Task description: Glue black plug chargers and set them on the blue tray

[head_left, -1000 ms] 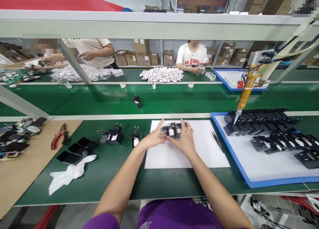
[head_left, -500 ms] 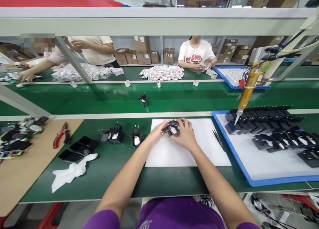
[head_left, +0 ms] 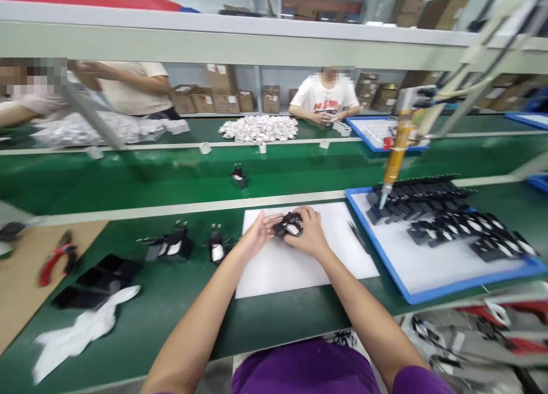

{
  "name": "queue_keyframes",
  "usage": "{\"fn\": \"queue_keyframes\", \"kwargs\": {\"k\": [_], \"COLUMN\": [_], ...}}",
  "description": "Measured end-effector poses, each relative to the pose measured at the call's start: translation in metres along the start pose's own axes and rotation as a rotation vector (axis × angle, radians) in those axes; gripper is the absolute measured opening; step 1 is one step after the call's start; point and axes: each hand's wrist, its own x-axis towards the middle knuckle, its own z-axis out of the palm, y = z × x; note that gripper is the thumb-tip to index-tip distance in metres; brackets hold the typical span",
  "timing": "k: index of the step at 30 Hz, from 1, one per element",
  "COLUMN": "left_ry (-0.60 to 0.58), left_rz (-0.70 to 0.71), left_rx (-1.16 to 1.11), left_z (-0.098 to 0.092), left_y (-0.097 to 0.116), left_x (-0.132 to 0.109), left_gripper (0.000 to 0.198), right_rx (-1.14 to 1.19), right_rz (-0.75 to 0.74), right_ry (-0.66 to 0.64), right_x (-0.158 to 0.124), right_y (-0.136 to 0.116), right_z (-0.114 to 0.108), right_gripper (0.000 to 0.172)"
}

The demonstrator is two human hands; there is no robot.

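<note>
Above a white sheet on the green bench, a black plug adapter with a white part inside is held between both hands. My left hand has its fingers at the adapter's left side, by the metal pins. My right hand grips its right side, fingers curled over it. Left of the sheet stand another black adapter and a group of black adapter parts. Dark tweezers lie on the sheet's right side.
A blue-rimmed tray with rows of black adapters is at the right, a yellow dispenser over it. Red pliers, black cases and white cloth lie left. One adapter sits on the green belt; people work beyond.
The view has turned to the right, so the bench things appear further left. Both hands still hold the adapter over the sheet, and it looks slightly turned.
</note>
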Motion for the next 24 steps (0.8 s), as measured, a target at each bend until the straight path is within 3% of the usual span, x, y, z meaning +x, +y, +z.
{"fn": "queue_keyframes", "kwargs": {"k": [5,8,12,17,20,24], "left_ry": [-0.041,-0.052,-0.042,0.018,0.045,0.073], "left_rz": [-0.033,-0.073,-0.102,-0.13,-0.141,-0.145], "left_rx": [0.065,0.129,0.224,0.247,0.251,0.25], "left_z": [0.005,0.006,0.008,0.01,0.011,0.012], "left_y": [0.003,-0.003,-0.007,-0.001,0.002,0.003], "left_x": [0.007,0.014,0.019,0.02,0.019,0.019], "left_gripper": [0.067,0.067,0.063,0.066,0.063,0.062], "right_rx": [0.054,-0.004,-0.191,-0.402,-0.399,-0.386], "right_rz": [-0.021,0.06,0.181,0.295,0.287,0.262], "right_ry": [0.071,0.186,0.396,0.455,0.416,0.353], "right_x": [-0.047,-0.086,-0.13,-0.149,-0.146,-0.139], "right_y": [0.014,0.041,0.108,0.196,0.223,0.232], "right_z": [-0.066,-0.109,-0.169,-0.238,-0.258,-0.253], "right_gripper": [0.062,0.063,0.059,0.056,0.054,0.053]}}
